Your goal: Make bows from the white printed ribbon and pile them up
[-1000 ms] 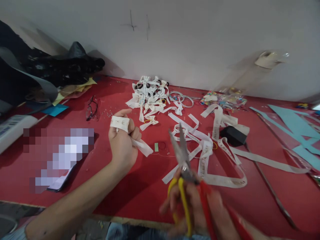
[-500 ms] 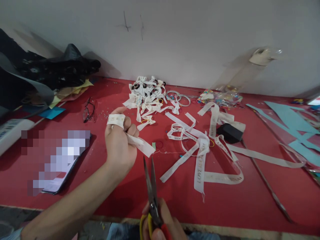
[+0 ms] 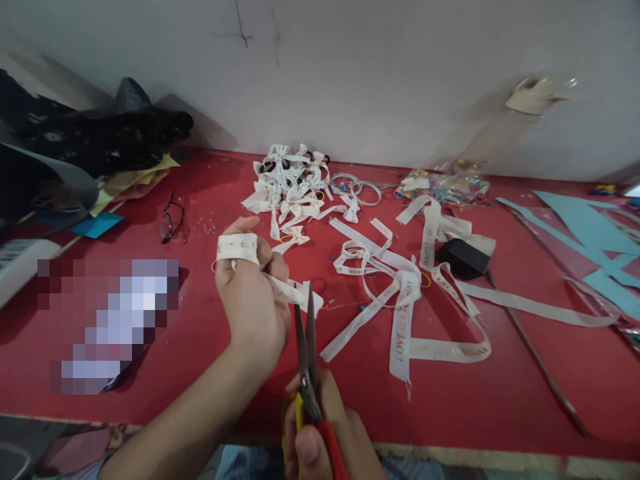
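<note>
My left hand (image 3: 255,300) is closed on a white printed ribbon (image 3: 237,247), which wraps round its fingers. The ribbon's loose tail sticks out to the right, at the tips of the scissors. My right hand (image 3: 325,433) grips the scissors (image 3: 309,387) by their red and yellow handles, with the blades pointing up and slightly apart, one on each side of the tail's end. Behind my left hand lies a heap of small white ribbon bows (image 3: 290,180). Loose printed ribbons (image 3: 401,327) spread over the red table to the right.
On the red table (image 3: 200,400), a phone (image 3: 125,320) and glasses (image 3: 172,220) lie to the left. A black bag (image 3: 130,133) is at the back left. Rings (image 3: 367,193), a black block (image 3: 463,259), a thin rod (image 3: 540,367) and light blue sheets (image 3: 585,223) lie rightward.
My left hand has moved slightly right, bringing the ribbon's tail to the scissors. The scissors have risen, so their tips now meet the tail's end. The view has shifted a little.
</note>
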Tool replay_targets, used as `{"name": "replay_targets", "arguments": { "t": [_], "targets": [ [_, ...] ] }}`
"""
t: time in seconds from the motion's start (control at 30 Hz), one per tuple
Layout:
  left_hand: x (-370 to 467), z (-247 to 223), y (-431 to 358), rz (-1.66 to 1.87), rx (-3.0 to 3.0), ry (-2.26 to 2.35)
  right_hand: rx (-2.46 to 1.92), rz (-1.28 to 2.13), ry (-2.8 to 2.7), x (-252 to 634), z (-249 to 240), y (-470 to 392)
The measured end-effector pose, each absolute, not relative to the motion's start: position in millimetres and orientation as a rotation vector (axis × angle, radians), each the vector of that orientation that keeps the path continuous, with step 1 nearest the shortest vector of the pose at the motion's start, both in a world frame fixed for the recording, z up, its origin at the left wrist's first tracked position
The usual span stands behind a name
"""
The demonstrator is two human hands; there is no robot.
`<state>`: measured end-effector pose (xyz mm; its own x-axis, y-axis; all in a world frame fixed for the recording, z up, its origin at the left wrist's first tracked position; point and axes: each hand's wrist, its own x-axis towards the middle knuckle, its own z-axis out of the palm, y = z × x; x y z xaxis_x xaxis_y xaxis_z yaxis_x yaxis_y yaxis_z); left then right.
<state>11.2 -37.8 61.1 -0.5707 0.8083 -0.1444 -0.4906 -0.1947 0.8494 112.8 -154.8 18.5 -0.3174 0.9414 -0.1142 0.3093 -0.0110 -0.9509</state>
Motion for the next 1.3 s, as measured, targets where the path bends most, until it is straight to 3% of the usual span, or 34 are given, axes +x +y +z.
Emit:
{"name": "replay_targets", "arguments": {
  "t": [0.67,1.0,1.3],
  "targets": [
    [24.1,57.0,-32.9,1.917,0.309,1.167,-1.498,0.815,-2.055,118.1,28.7,-142.9],
    [28.7,48.6,-40.7,1.682,0.087,0.818,-1.549,0.214,-2.294,138.0,36.7,-129.6],
    [27.1,48.9,-26.0,1.650,-0.182,0.787,-1.471,-0.049,-2.421,167.5,34.8,-115.0]
  ]
}}
